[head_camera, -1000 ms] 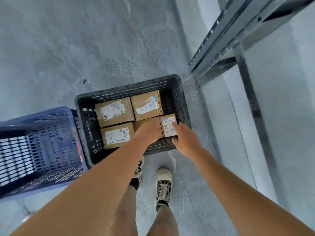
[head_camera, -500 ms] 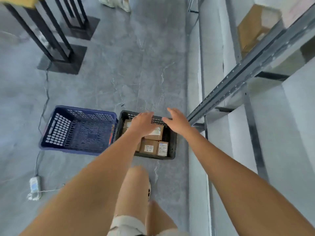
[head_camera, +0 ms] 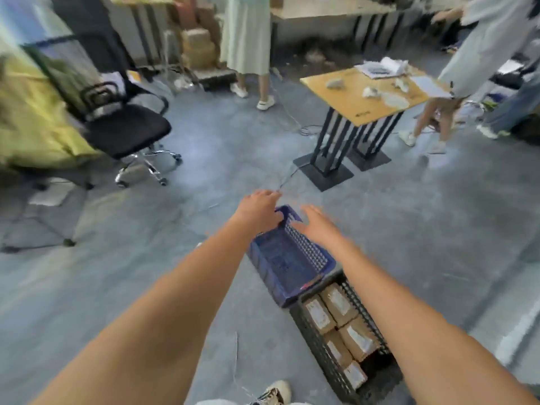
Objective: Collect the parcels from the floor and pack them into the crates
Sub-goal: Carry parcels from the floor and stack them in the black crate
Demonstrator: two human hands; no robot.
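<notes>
The grey floor [head_camera: 409, 229] carries everything relevant: two crates set end to end and touching, just ahead of your feet. The blue crate [head_camera: 287, 261] lies farther from you and shows no parcels inside; the black crate [head_camera: 318, 346] lies nearer and holds a tight layer of cardboard parcels [head_camera: 336, 317], labels up. No loose parcels are visible on the floor near you. Your left hand [head_camera: 257, 211] hangs over the far end of the blue crate, fingers relaxed and holding nothing; your right hand [head_camera: 318, 226] hovers above its right wall, fingers straight and apart, also holding nothing. Judged by appearance, the parcels are small, stiff boxes, light enough for one hand; take each across its short sides, as the taped faces may be slick. The perforated crates look rigid; lift by the rim at both ends. Beyond stand a wooden-topped table [head_camera: 362, 109] on black legs, a black office chair [head_camera: 125, 127], stacked cartons, and other people. The view is blurred.
</notes>
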